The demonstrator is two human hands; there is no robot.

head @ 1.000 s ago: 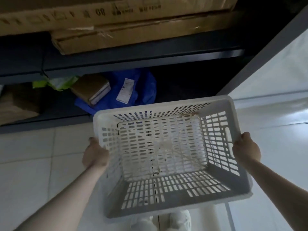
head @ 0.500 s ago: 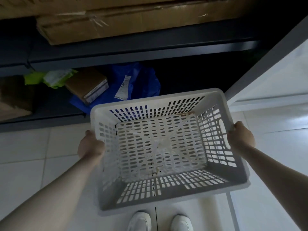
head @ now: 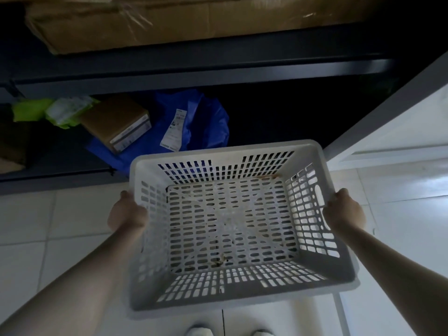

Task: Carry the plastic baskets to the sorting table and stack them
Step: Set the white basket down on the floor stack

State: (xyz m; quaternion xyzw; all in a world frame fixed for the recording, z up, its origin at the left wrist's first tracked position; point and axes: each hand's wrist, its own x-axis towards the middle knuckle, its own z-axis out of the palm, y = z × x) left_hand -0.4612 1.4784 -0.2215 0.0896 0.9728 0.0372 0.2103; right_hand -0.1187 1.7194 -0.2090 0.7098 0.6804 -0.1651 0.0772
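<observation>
While carried: basket (head: 232, 229) held clear of the floor (head: 36, 226), in front of the dark shelf unit (head: 194, 71); no sorting tabletop in view.
Grip, left hand (head: 128, 214): fingers wrapped over the left rim, clamped on the basket.
Grip, right hand (head: 344, 212): fingers curled round the right rim beside the handle slot, clamped likewise.
Handling advice: keep both rims level and hands opposite each other; judged a light load, but a thin rim may flex if squeezed or twisted.
Material: pale moulded plastic, slotted lattice on walls and base, smooth solid rim band.
Shape: rectangular, walls tapering inward toward the base, so likely to nest when stacked.
Condition: empty; small brownish marks on the base.
Surroundings: cardboard box (head: 169, 18) on the upper shelf; blue bag (head: 206, 117) and small parcel (head: 116, 120) below; glossy pale floor tiles.
</observation>
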